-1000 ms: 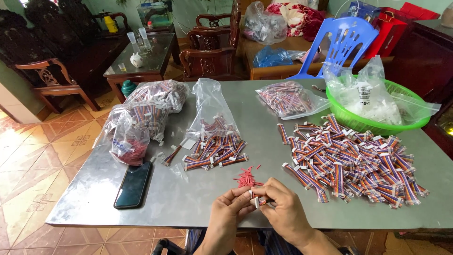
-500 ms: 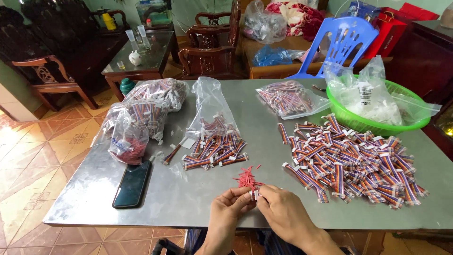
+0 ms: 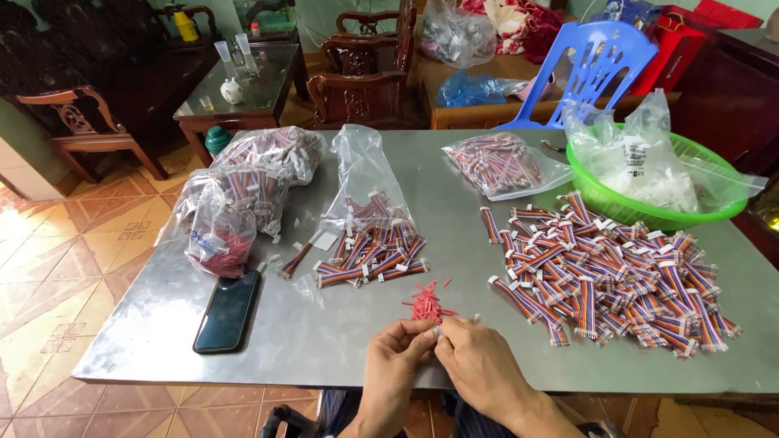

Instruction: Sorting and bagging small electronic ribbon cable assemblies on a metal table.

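Observation:
My left hand (image 3: 399,350) and my right hand (image 3: 479,362) meet at the front edge of the grey metal table (image 3: 324,341), fingertips pinched together on a small white connector piece (image 3: 439,331) that is mostly hidden. Just beyond the fingers lies a little heap of red plastic bits (image 3: 424,304). To the right spreads a large pile of multicoloured ribbon cables (image 3: 604,276) with white connectors. A smaller pile of the same cables (image 3: 369,255) spills from an open clear bag (image 3: 365,174) ahead of my left hand.
A black phone (image 3: 227,311) lies at the front left. Clear bags of cables (image 3: 247,182) and red bits (image 3: 219,243) sit at the left; another bag (image 3: 499,162) at the back. A green basket (image 3: 722,203) holds white parts. Wooden chairs, a blue plastic chair (image 3: 604,65) stand behind.
Both hands have shifted slightly toward the table's front edge, fingertips still pinched together on the small piece. The piles and bags lie as before.

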